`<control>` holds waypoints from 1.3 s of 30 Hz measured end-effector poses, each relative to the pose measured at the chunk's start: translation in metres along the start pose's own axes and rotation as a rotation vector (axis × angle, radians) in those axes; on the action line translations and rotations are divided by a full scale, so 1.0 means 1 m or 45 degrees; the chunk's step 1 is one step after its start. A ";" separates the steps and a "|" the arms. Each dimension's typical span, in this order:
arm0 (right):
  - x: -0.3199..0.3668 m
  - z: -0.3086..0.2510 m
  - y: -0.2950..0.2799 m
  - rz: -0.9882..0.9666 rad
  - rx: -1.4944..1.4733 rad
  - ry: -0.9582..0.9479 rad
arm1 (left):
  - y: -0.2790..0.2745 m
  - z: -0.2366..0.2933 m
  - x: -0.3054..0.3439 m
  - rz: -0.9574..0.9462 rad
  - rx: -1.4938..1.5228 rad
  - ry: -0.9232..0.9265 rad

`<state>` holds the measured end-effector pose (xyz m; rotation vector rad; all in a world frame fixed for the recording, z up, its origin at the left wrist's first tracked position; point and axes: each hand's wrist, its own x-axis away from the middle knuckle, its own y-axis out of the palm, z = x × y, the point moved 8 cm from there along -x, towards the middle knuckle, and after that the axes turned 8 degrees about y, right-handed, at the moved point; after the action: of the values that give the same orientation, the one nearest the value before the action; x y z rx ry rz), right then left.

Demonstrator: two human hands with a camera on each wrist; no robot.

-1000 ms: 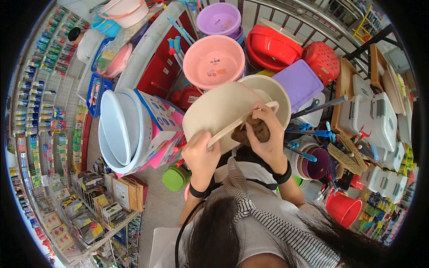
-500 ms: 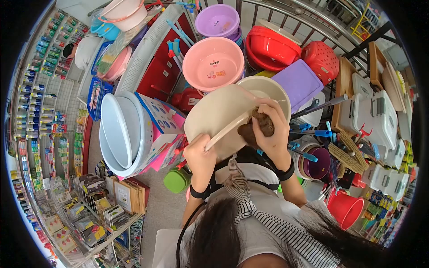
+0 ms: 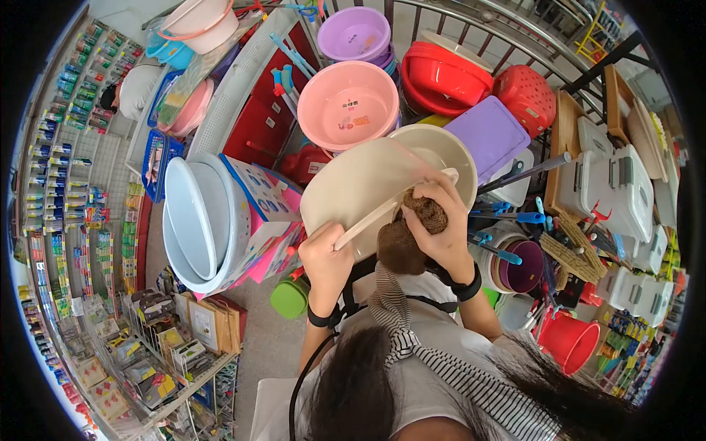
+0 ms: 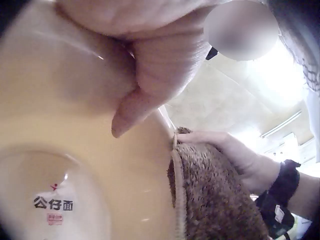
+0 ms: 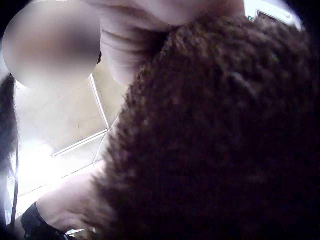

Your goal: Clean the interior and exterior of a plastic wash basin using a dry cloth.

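Cloth in the right hand, at the near rim of the basin

You have the beige basin [image 3: 360,173] tipped up in front of your torso, with its near rim slanting from your left hand [image 3: 326,257], low and closer to your body, up and away towards your right hand [image 3: 445,224]. The brown cloth [image 3: 402,248] is on your side of that rim, to the right of your left hand and apart from it. Your right hand is the nearer one: it grasps the cloth's bunched upper part, while the rest spreads down and left towards your torso.

Your left hand is clenched on the rim, its thumb [image 4: 131,111] lying against the basin's printed face. From the left wrist, the cloth sits right beside the rim; from the right wrist, it fills most of the view, so you cannot tell how every right fingertip lies. Beyond the tipped basin is another beige basin [image 3: 462,158], with a pink basin [image 3: 346,95] further forward and a purple lid [image 3: 491,136] to the right.
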<state>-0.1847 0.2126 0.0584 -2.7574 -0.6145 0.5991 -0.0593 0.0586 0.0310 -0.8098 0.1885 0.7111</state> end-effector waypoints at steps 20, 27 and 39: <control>-0.008 0.017 -0.021 0.244 0.108 0.013 | -0.002 0.004 -0.002 -0.061 -0.006 -0.024; 0.015 -0.020 0.023 -0.085 0.020 -0.110 | 0.008 0.011 -0.004 -0.049 0.059 0.025; 0.008 -0.015 0.009 -0.006 0.043 -0.035 | 0.006 0.013 -0.002 -0.019 0.003 0.046</control>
<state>-0.1682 0.2056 0.0662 -2.7199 -0.6111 0.6417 -0.0663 0.0694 0.0370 -0.8212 0.2155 0.6827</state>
